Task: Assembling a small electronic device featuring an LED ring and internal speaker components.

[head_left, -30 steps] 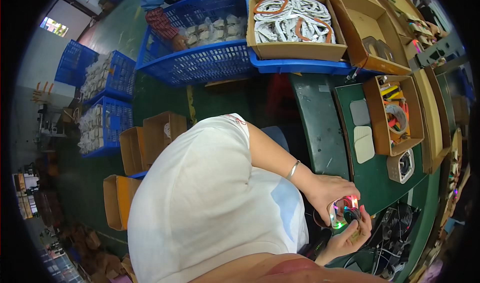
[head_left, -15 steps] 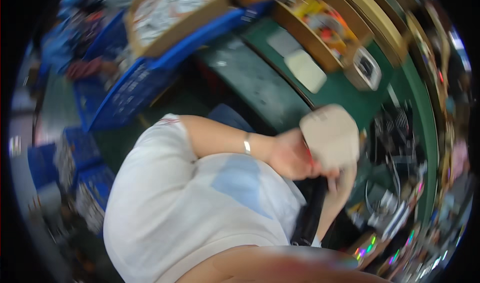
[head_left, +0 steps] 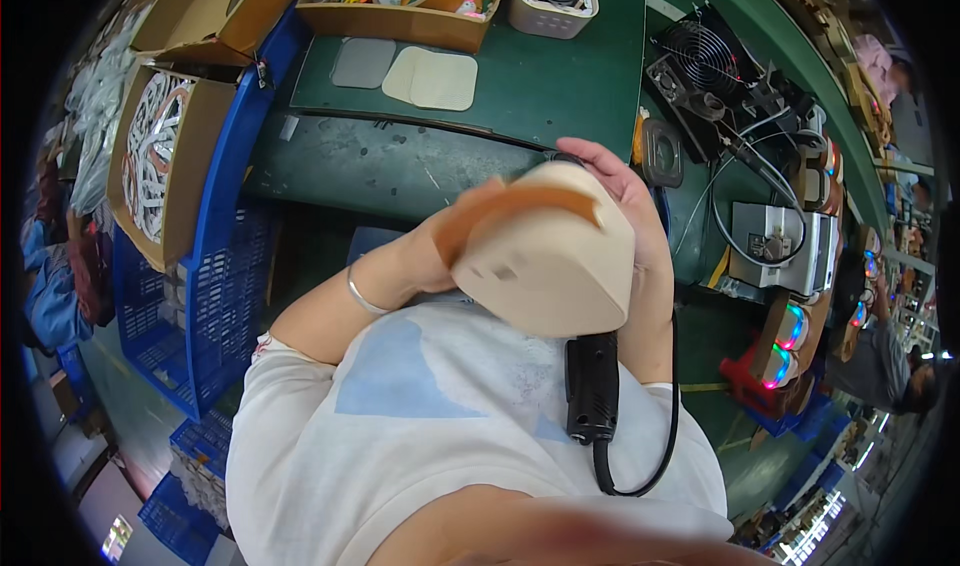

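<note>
Both hands hold a beige, rounded-box speaker housing (head_left: 545,281) in front of my chest, with a brown strap (head_left: 520,209) across its upper side; motion smears it. My left hand (head_left: 437,251) is closed at its left end, some fingers hidden behind strap and housing. On the far right side, my right hand (head_left: 625,191) grips the edge, fingers and thumb partly hidden. A dark part shows at the housing's far edge. Just below hangs a black electric screwdriver (head_left: 592,391) with a cable, upright against my shirt; no hand is visibly on it.
Pale square pads (head_left: 445,81) and a grey one lie on the green bench (head_left: 560,86). Behind stand a cardboard box of colourful parts (head_left: 400,28) and an open white speaker (head_left: 553,1). A black fan (head_left: 700,51) and cables are right; a blue crate (head_left: 225,306) is left.
My view has turned, so the bench now lies straight ahead. The housing has come in front of my chest and turned, showing its strap, and my right hand now shows at its side.
</note>
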{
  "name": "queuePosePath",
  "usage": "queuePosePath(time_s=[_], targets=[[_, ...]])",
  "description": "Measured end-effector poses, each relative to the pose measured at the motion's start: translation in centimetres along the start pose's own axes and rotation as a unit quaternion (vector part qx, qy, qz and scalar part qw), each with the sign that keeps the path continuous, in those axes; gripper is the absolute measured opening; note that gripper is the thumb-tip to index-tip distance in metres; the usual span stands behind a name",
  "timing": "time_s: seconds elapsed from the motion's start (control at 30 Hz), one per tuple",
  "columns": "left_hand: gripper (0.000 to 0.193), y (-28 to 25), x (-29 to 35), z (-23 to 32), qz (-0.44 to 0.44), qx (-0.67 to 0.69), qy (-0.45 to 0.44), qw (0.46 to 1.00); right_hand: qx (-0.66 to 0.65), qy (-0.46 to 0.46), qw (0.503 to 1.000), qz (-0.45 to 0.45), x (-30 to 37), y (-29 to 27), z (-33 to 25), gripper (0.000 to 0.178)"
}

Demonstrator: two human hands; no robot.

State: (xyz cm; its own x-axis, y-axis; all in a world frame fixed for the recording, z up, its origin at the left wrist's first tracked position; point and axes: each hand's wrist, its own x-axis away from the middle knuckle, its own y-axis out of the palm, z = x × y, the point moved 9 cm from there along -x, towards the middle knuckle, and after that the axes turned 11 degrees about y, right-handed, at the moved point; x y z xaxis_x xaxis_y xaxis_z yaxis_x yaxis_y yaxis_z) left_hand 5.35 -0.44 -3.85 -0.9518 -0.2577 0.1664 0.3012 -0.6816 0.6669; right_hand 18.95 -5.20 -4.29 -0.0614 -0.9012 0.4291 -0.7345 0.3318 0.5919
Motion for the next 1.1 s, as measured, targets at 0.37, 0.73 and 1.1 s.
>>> queuePosePath(time_s=[0.37, 0.73, 1.1], targets=[[0.049, -0.2, -2.2, 5.9, -0.064, -0.531, 0.265, 0.802, 0.175, -0.138, 0.973, 0.052, 0.3, 0.5, -3.9, 0.073], [0.039, -3.7, -2.0, 4.5, 0.051, -0.514, 0.339, 0.787, 0.570, -0.247, 0.777, 0.100, 2.3, 5.1, -4.5, 0.059], [0.043, -3.1, -1.2, 4.7, 0.075, -0.489, 0.351, 0.795, 0.560, -0.272, 0.770, 0.140, 2.3, 4.3, -4.3, 0.061]])
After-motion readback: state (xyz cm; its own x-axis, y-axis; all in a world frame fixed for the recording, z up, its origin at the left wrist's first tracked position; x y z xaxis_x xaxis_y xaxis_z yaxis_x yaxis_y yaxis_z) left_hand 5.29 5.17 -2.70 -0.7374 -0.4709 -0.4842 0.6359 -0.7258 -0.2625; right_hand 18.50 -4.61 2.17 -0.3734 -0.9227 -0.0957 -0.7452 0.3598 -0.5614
